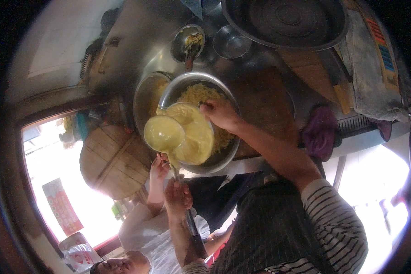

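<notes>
My left hand (177,195) grips the handle of a big ladle (163,133), whose cup is filled with pale yellow batter. The cup hangs over the left side of a bowl of the same batter (196,141), and some batter runs down by the ladle's neck. My right hand (220,115) is closed on the batter bowl's rim. Beneath it stands a large steel basin (234,153) with pale yellow shreds (203,92) inside; the batter bowl hides much of them. Whether the batter bowl rests on the basin or is held above it, I cannot tell.
Another person's hand (159,168) is close by the ladle. A second steel basin (140,98), a small bowl with a utensil (177,50), and a steel bowl (232,42) stand around. Farther off are a wide dark pan (260,34), a brown board (269,105) and a purple cloth (320,132).
</notes>
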`<state>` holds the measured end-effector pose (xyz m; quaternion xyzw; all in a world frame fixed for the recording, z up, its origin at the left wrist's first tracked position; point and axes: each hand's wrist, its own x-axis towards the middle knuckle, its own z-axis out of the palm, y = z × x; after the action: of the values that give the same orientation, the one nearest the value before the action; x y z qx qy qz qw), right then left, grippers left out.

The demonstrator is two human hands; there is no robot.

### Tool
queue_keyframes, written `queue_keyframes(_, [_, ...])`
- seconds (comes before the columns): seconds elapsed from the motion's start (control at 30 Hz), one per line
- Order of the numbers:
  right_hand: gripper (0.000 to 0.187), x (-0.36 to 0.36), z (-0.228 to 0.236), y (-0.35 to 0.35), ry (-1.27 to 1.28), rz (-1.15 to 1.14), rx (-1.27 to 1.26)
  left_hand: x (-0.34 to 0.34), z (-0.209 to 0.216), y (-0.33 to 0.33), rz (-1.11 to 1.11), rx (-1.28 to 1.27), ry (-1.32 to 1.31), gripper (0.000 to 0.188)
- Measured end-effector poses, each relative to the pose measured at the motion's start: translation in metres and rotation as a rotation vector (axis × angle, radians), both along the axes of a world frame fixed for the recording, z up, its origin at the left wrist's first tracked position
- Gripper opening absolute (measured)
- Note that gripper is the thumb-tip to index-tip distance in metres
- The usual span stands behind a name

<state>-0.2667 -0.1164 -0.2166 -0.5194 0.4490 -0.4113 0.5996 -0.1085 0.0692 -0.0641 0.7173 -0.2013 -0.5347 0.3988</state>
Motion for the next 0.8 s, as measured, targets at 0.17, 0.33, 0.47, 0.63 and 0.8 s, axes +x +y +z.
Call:
queue_keyframes(0.17, [0.036,0.003,0.007,0.005,-0.07,-0.029,-0.027,0.026,-0.035,0.0,-0.08,0.115,0.056,0.032])
queue_keyframes(0.33, [0.036,0.005,-0.007,0.003,0.027,-0.004,-0.024,-0.001,0.005,-0.008,-0.143,0.083,-0.053,0.026])
queue_keyframes(0.47, [0.037,0.005,0.012,0.002,-0.011,-0.009,-0.015,0.016,-0.045,-0.011,-0.206,0.101,-0.094,0.023])
queue_keyframes(0.63, [0.036,-0.002,0.002,-0.002,-0.014,0.067,0.053,0.023,-0.002,-0.01,-0.004,0.128,0.065,0.022])
queue_keyframes(0.8, [0.037,0.022,0.001,0.002,-0.011,-0.012,-0.005,0.021,-0.038,-0.005,-0.104,0.155,0.06,0.024])
